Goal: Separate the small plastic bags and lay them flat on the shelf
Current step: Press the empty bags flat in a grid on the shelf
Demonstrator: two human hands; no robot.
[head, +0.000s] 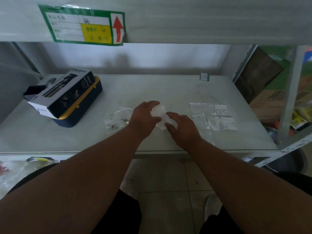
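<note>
The left hand [143, 115] curls its fingers [152, 103] over a crumpled wad [158, 113] of small clear bags, held just above the middle of the shelf [152, 88]. The right hand [182, 126] meets the wad from the near right, thumb and forefinger closing on its lower corner; whether they already pinch a single bag I cannot tell.

Risks, as I judge them: the thin film clings, so two bags may peel off together and get laid as one; a quick tug could shake the wad loose onto the loose bags [118, 119] at its left, which seem to hold small metal parts; and a sleeve-less forearm sweeping right could ruffle the grid [213, 116] of bags already flat on the shelf, well apart to the right.

The wad is bunched, with no clear long axis; its free corner points toward the near right. The laid bags run long side front to back, roughly square to the shelf edge
</note>
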